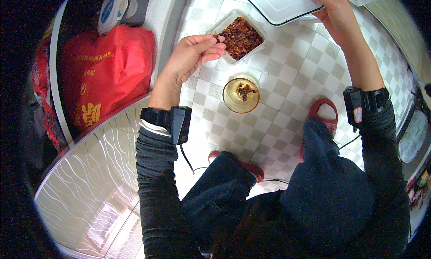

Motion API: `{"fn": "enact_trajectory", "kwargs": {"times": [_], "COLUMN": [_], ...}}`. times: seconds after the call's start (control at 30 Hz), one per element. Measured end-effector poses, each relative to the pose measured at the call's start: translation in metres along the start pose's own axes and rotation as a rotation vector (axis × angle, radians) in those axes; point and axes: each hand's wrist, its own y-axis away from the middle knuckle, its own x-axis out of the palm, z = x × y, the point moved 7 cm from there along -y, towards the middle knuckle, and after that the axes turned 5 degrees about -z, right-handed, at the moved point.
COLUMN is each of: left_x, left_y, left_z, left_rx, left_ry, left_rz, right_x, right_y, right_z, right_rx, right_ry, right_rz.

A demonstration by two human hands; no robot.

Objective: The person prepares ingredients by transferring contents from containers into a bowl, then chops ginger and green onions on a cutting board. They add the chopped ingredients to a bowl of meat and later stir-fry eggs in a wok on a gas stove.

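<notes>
My left hand (198, 52) pinches a small bit of dried dark red flakes (217, 38) between thumb and fingers. It hovers over the left edge of a clear plastic container (260, 51) filled with dried, petal-like flakes (243, 38). Below the container, nearer to me, stands a ribbed amber drinking glass (231, 102) with a few dark dried pieces (245, 91) at its bottom. At the top right, my right hand (331, 13) grips the corner of a pale, dark-edged rectangular lid (286, 6), partly cut off by the picture's top.
Checkered tile floor (279, 90) lies under the container and glass. Red slippers (323, 107) are on my feet nearby. On the left, a red bag (128, 57) and a plastic tub (112, 11) sit behind a wavy-patterned panel (101, 158). A black cable (350, 142) runs near my right leg.
</notes>
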Motion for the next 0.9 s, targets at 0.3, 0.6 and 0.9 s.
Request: {"fn": "enact_trajectory", "kwargs": {"times": [0.3,0.6,0.9], "left_x": [0.026,0.039,-0.016], "left_y": [0.032,0.033,0.014], "left_z": [0.049,0.102,0.037], "left_rx": [-0.108,0.054,0.018], "left_ry": [-0.296,-0.876,-0.124], "left_rz": [0.474,0.296,-0.195], "right_x": [0.0,0.021,0.083], "right_y": [-0.001,0.002,0.05], "right_z": [-0.009,-0.008,-0.045], "right_rx": [0.031,-0.199,-1.136], "right_ry": [0.049,0.309,1.006], "right_rz": [-0.028,0.087,0.301]}}
